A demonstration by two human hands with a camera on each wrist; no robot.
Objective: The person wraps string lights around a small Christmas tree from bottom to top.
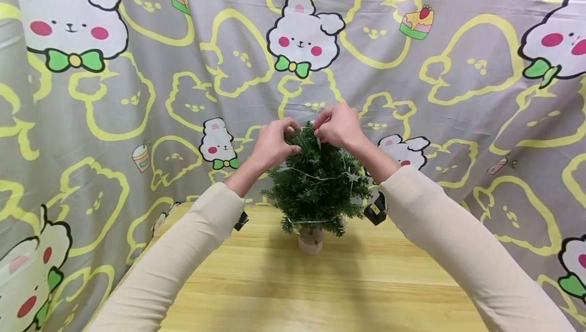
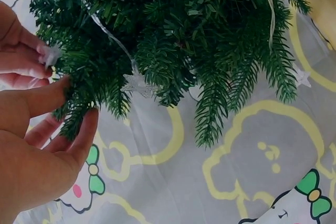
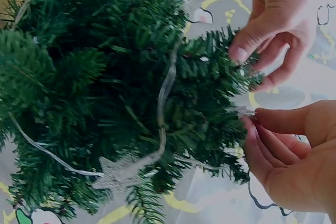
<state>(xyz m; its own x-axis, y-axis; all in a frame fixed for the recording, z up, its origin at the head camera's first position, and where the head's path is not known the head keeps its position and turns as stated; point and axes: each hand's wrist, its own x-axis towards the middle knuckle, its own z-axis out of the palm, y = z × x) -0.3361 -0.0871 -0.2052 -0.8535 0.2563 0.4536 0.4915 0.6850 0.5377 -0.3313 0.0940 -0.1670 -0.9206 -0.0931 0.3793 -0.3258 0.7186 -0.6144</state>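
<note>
A small artificial Christmas tree (image 1: 316, 189) stands upright in a pale round base (image 1: 310, 243). Clear string lights with star-shaped bulbs wind round it; one star light (image 3: 115, 177) hangs among the lower branches. At the treetop my right hand (image 1: 341, 124) pinches another star light (image 3: 244, 111) between thumb and fingertips, right against the needles. My left hand (image 1: 272, 141) is on the opposite side of the top, its thumb and fingers curled about a branch tip (image 2: 79, 116). Both hands are close together, with the tip of the tree between them.
The tree stands on a wood-grain table (image 1: 256, 281). A grey curtain (image 1: 247, 83) with cartoon rabbits hangs behind and at both sides. Dark wrist devices (image 1: 376, 210) show beneath the cream sleeves (image 1: 439, 220), near the branches.
</note>
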